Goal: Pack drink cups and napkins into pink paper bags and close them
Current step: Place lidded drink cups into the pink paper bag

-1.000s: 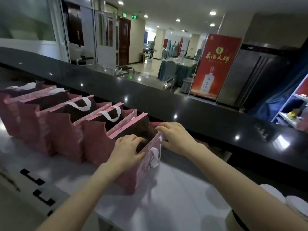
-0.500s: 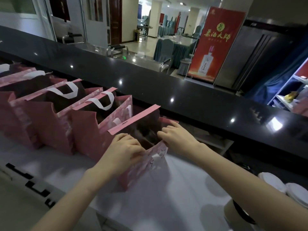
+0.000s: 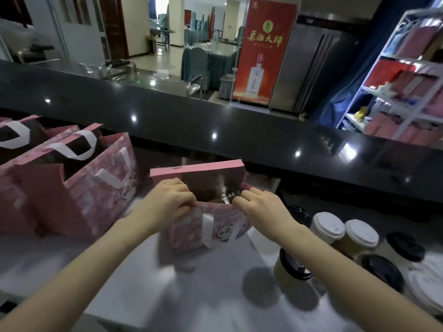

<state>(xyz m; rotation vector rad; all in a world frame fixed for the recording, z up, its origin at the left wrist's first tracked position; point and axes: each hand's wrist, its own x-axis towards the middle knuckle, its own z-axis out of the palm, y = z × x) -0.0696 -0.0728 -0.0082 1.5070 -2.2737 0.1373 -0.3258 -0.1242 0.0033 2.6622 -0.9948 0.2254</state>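
You're pinching the near rim of the open bag [image 3: 211,226] with left hand [image 3: 167,202] and right hand [image 3: 261,208], standing it on the counter [image 3: 191,288], and the next move is looking like freeing one hand for a cup [image 3: 327,227] near its right

The near stretch of the white tabletop [image 3: 167,288] lies bare between the two forearms, open to a reach from the person's side. To the left, a row of standing pink bags [image 3: 96,188] walls that side off, leaving only a narrow gap beside the held bag [image 3: 211,228]. To the right, lidded cups [image 3: 327,225] crowd close (a black-lidded cup [image 3: 294,264] stands just under the right forearm) and block a sideways pass. Behind, the dark raised ledge [image 3: 239,130] closes the far side. The held bag's mouth is open from above, though the left hand [image 3: 167,200] and right hand [image 3: 261,207] pinch its near rim at both ends.
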